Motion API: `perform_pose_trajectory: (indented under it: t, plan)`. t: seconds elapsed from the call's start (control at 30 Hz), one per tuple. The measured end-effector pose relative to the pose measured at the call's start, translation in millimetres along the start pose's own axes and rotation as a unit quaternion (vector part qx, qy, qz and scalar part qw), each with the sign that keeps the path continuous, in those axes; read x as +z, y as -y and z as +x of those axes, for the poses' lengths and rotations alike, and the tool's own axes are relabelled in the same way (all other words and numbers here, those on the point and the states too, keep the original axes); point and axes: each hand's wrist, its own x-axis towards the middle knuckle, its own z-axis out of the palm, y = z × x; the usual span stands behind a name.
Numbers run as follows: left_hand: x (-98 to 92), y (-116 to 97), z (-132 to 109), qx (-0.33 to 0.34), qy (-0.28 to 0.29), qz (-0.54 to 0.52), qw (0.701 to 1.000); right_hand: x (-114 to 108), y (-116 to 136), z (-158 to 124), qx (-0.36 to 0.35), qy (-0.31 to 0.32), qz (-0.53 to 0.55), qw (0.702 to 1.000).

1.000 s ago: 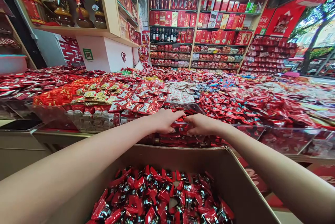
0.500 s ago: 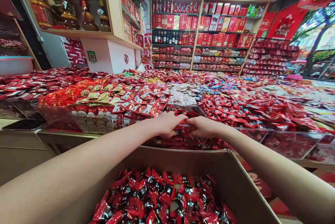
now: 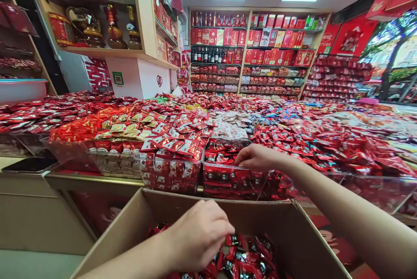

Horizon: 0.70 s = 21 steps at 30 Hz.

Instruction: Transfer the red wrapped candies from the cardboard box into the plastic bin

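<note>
My left hand (image 3: 205, 231) hangs over an open cardboard box (image 3: 195, 197), with its fingers curled and partly hidden from me. Red and black wrapped candies (image 3: 247, 255) lie loose in the bottom of the box, below and beside that hand. My right hand (image 3: 254, 156) reaches over the front edge of a clear plastic bin (image 3: 236, 179) holding the same kind of candies. Its fingers are bent down against the candies at the bin's right side, and what is between them does not show.
Neighbouring clear bins hold red and white packets (image 3: 171, 142), orange-red packets (image 3: 73, 127) and red packets (image 3: 352, 151). A dark tablet (image 3: 30, 164) lies on the counter at left. Shelves with bottles and red boxes (image 3: 218, 35) stand at the back.
My left hand has come back from the bin and down over the box. The right hand stays at the bin. The view has tilted slightly up.
</note>
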Motion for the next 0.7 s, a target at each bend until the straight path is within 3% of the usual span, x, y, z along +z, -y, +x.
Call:
perform_pose_trajectory:
  t: [0.17, 0.5, 0.7]
  plan:
    - [28.0, -3.7, -22.2, -0.017, 0.114, -0.071, 0.991, 0.5, 0.1, 18.1, 0.061, 0.067, -0.052, 0.994]
    - [44.3, 26.0, -42.7, -0.094, 0.127, -0.09, 0.983, -6.0, -0.3, 17.4, 0.111, 0.143, -0.083, 0.98]
    - [57.2, 31.0, -50.1, -0.125, 0.192, -0.107, 0.968, -4.5, -0.8, 18.9, 0.122, 0.161, -0.093, 0.975]
